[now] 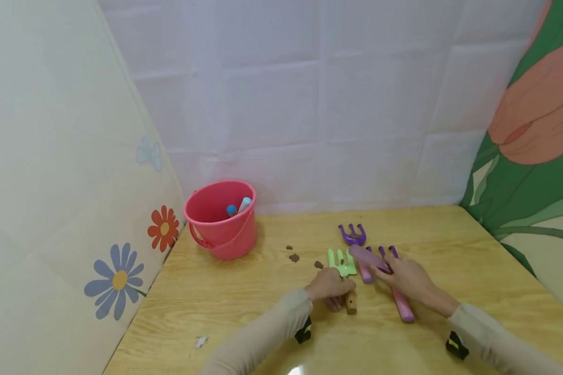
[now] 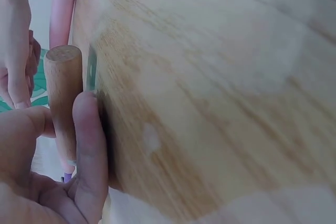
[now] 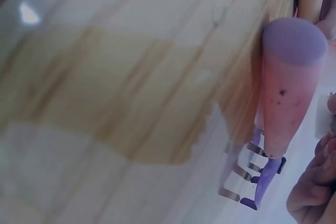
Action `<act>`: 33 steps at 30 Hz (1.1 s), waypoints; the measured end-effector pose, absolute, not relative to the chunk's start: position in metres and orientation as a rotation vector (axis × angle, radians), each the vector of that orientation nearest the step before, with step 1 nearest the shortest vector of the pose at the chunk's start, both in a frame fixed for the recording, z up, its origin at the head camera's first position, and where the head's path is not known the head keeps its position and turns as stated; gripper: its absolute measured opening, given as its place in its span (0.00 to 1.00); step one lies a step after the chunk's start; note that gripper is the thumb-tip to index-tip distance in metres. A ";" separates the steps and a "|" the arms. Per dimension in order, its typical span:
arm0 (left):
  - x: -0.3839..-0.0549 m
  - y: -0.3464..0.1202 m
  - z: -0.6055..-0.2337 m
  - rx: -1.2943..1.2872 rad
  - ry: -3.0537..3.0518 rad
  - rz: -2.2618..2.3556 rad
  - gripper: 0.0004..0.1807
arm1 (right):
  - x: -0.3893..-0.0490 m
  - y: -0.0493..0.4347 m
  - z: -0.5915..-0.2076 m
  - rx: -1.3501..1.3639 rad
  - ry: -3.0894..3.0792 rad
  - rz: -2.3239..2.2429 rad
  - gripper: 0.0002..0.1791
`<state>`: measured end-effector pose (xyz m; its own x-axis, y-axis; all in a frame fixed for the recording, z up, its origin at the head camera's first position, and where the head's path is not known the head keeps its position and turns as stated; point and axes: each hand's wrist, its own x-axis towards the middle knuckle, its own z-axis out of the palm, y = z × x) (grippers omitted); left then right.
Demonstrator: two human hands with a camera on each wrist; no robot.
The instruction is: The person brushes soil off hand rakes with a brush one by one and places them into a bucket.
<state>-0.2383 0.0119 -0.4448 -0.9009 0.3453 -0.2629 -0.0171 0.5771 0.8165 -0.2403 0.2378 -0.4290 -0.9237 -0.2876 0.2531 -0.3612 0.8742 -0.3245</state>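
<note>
Fork [image 1: 343, 269], bright green, pokes out ahead of the left hand [image 1: 329, 284], which pinches its wooden handle [image 1: 351, 303]. It looks light and stiff, best held by that handle. The right hand [image 1: 410, 280] pinches a purple tool [image 1: 368, 257].

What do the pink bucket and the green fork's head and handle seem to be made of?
Pink bucket: probably plastic, smooth with a faint sheen; its even color and thin rim suggest it.
Handle: likely wood, smooth; the tan color and grainy, speckled end show that.
Green fork head: evenly pale green, perhaps painted metal, though plastic can't be ruled out.
</note>
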 end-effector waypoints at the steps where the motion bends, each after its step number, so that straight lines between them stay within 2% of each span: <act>1: -0.239 0.011 -0.444 0.268 2.413 1.262 0.19 | -0.241 0.238 -0.429 0.498 -2.847 0.544 0.22; 11: -0.240 0.005 -0.436 0.292 2.385 1.306 0.17 | -0.242 0.235 -0.425 0.510 -2.841 0.509 0.21; 33: -0.244 0.000 -0.442 0.363 2.511 1.215 0.20 | -0.243 0.232 -0.429 0.540 -2.825 0.470 0.19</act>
